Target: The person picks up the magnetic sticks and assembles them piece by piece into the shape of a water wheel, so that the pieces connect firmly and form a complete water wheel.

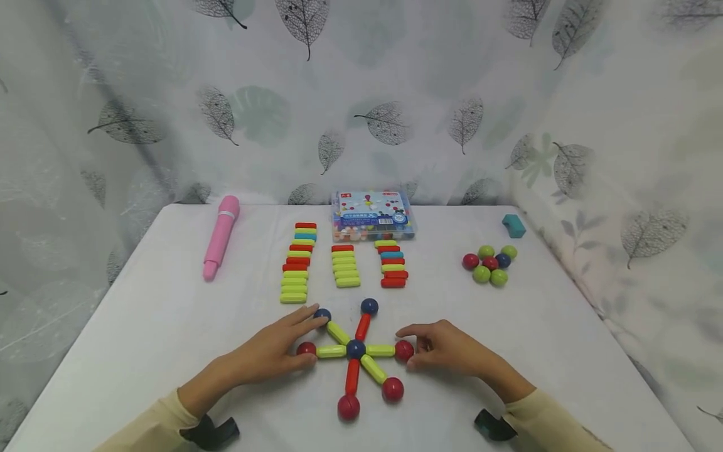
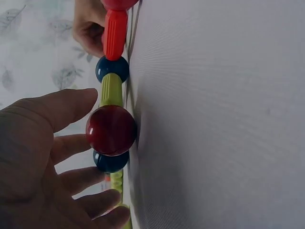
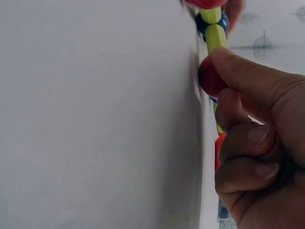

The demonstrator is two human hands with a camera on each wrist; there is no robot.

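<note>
A star of magnetic rods and balls lies on the white table, with a blue ball [image 1: 356, 349] at its centre. Red rods [image 1: 352, 376] and yellow-green rods [image 1: 331, 351] spread out from it, each with a ball at its outer end. My left hand [image 1: 277, 345] lies along the left side, fingers straight and spread, beside the left red ball [image 2: 112, 130] and over the upper-left blue ball [image 1: 322, 316]. At the right end, my right hand [image 1: 449, 348] pinches the right red ball [image 3: 210, 77] between thumb and index finger; its other fingers are curled.
Behind the star lie three columns of loose rods [image 1: 294, 282]. A clear plastic box [image 1: 373, 216] stands at the back, a pink stick-like object [image 1: 220, 238] to the left. Several loose balls [image 1: 490, 263] cluster at the right, near a teal block [image 1: 514, 226].
</note>
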